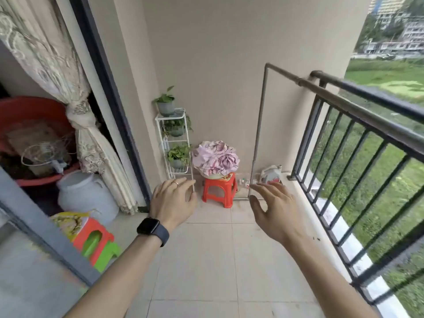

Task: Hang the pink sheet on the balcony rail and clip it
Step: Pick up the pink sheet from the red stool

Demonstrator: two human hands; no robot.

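Note:
The pink sheet [215, 158] lies crumpled in a pale basin [212, 176] on a red plastic stool [220, 189] at the far end of the balcony. The dark metal balcony rail [371, 97] runs along the right side. My left hand [172, 200], with a ring and a black watch on the wrist, is stretched forward, fingers apart, holding nothing, short of the stool and to its left. My right hand [273, 207] reaches forward too, open and empty, to the stool's right. I see no clips that I can make out.
A white plant rack [174, 143] with potted plants stands left of the stool. A grey pipe frame [259, 125] rises near the rail's far end, a white jug [271, 173] at its foot. Stacked red and green stools [96, 242] and a white container [85, 193] sit by the door at left.

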